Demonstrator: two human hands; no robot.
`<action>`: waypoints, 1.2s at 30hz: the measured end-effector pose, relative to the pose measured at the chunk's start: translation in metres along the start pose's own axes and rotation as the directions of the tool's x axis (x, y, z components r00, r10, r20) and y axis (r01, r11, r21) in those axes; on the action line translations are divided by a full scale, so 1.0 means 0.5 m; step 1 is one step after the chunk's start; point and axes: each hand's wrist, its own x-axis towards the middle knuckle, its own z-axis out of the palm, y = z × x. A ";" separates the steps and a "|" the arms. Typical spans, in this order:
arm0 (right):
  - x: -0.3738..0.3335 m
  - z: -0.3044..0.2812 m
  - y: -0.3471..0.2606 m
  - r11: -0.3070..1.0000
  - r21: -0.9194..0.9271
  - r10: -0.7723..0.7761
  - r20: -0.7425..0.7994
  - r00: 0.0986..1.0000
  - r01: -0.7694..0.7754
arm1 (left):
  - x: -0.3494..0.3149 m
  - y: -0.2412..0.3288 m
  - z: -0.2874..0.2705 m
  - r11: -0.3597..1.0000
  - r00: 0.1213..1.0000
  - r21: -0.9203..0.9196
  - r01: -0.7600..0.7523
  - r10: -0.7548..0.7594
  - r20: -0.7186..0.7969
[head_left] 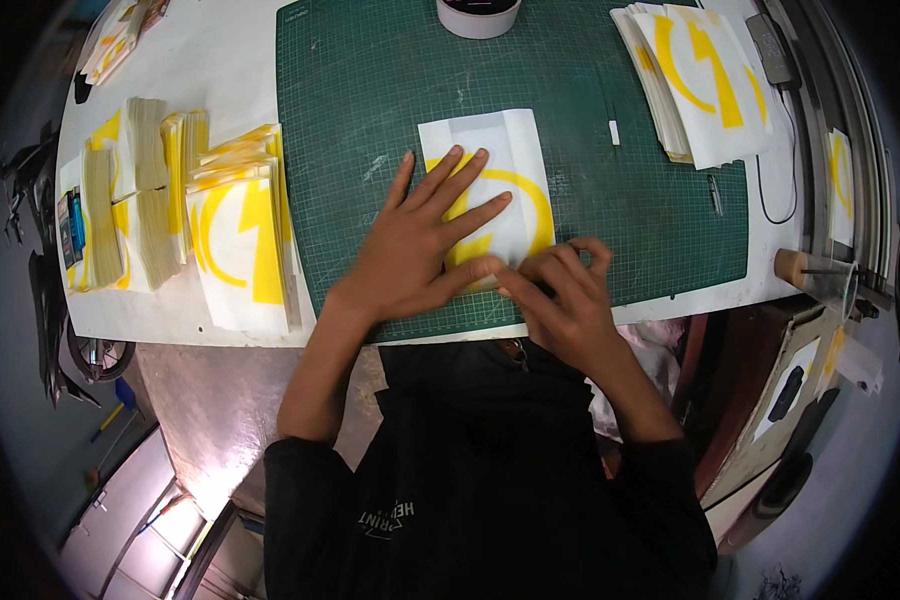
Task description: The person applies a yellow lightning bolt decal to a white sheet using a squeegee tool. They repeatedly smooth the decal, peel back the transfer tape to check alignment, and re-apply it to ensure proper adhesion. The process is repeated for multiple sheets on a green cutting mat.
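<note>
A white paper bag [521,157] with a yellow printed design lies on the green cutting mat [360,80] in front of me. My left hand [420,235] rests flat on its left side, fingers spread across the print, and its thumb reaches the near edge. At the bag's near right corner, my right hand [567,295] is closed, with bent fingers gripping that edge close to my left thumb. The fingertips hide part of the near edge, so its fold cannot be made out.
Stacks of similar printed bags [235,235] stand at the left, and another pile [695,85] lies at the far right. A tape roll [478,18] sits at the back. Right of the bag are a small white strip [614,133] and a thin cutter-like tool [715,195]. A cable [788,190] runs along the right.
</note>
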 end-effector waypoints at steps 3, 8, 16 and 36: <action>0.007 -0.005 0.000 0.999 0.028 0.032 0.038 0.999 -0.033 | 0.004 0.006 -0.013 0.997 1.000 -0.076 -0.009 0.010 0.016; -0.071 -0.070 0.093 0.954 -0.157 0.244 -0.097 0.965 -0.257 | -0.002 0.000 0.000 1.000 0.999 -0.017 0.011 -0.010 0.052; -0.035 -0.046 0.105 0.788 -0.329 0.398 -0.373 0.838 -0.521 | -0.025 0.069 0.008 0.908 0.946 0.272 0.320 -0.288 -0.151; 0.083 -0.138 0.217 0.832 -0.245 0.325 -0.515 0.794 -0.499 | -0.256 -0.051 -0.130 0.648 0.506 -0.563 0.513 -0.758 -0.411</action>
